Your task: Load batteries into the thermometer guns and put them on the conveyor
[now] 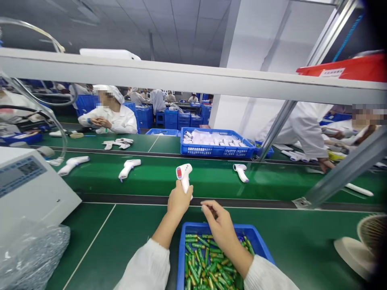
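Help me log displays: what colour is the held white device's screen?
The screen is red; head view shows it best.

Loose, long white sleeves [146, 264], gathered cuffs [251, 269], bare wrists [165, 228], ungloved fingers [208, 215]

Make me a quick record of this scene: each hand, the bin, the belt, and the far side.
left hand: gripping a white device with a red display, by its handle
right hand: over the blue bin, fingers partly curled; contents unclear
blue bin: loose green batteries
green belt: similar devices lying spaced apart
far side: blue crate of white parts
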Demonstrator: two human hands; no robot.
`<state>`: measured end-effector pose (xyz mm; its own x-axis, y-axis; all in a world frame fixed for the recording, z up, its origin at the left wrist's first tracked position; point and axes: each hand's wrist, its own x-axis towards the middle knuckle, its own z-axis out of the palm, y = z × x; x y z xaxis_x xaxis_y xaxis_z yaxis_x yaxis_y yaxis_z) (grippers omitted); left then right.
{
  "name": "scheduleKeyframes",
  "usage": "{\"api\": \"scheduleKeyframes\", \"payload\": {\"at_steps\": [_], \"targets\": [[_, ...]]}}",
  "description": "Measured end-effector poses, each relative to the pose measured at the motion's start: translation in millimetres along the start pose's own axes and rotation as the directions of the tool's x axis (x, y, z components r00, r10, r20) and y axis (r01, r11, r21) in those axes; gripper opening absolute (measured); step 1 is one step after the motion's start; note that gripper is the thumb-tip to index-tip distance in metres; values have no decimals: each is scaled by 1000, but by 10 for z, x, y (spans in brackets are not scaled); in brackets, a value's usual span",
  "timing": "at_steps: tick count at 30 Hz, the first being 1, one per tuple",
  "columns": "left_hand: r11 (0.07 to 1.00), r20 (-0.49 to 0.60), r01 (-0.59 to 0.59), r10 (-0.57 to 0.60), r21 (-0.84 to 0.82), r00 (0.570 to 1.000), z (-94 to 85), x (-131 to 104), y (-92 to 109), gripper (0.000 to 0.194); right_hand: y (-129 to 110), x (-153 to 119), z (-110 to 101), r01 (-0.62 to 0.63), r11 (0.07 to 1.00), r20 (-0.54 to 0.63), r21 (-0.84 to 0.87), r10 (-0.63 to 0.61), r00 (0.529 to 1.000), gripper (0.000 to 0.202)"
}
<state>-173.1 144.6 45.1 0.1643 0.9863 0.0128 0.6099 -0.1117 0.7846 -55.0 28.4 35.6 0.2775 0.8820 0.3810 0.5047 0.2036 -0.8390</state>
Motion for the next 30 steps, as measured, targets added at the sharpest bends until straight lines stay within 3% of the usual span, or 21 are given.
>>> {"api": "scheduleKeyframes", "payload": {"at_steps": [2,5,8,13,15,17,19,22,24,26,27,28,30], "targets": [[988,-22,8,-5,154,1000,26,314,-49,33,-25,-11,22,0,992,97,-125,12,995,25],[987,-61,26,-17,156,998,33,777,-117,26,-95,-28,38,47,965,213,-260,10,977,20],[986,-180,69,-41,150,983,-193,1099,-273,18,-147,-27,46,76,958,278,-276,3,961,15],[980,-423,191,-152,50,893,-968,1133,-698,21,-153,27,112,131,958,351,-253,-35,936,6],[972,-441,227,-229,-57,868,-1192,1100,-798,17,-155,58,136,164,961,364,-222,-74,928,6],[946,-407,254,-317,-203,856,-1276,1103,-804,16,-174,89,124,195,967,339,-165,-130,932,6],[890,-322,266,-391,-369,862,-1219,1086,-707,13,-222,110,62,208,973,268,-99,-175,947,7],[781,-158,237,-392,-578,906,-956,832,-392,11,-337,81,-92,127,987,252,-95,-99,963,19],[644,-41,180,-313,-743,949,-723,476,-121,15,-394,-4,-170,80,976,365,-204,0,931,26],[308,80,135,-185,-942,979,-482,61,133,14,-399,-130,-184,105,924,471,-368,88,878,28],[202,105,132,-140,-970,985,-369,-129,235,19,-382,-197,-168,129,889,500,-439,122,857,26],[139,122,136,-105,-981,987,-268,-289,313,24,-356,-258,-143,147,861,520,-487,150,841,23],[129,149,161,-94,-979,984,-115,-489,388,33,-298,-339,-95,168,840,554,-516,178,813,17]]}}
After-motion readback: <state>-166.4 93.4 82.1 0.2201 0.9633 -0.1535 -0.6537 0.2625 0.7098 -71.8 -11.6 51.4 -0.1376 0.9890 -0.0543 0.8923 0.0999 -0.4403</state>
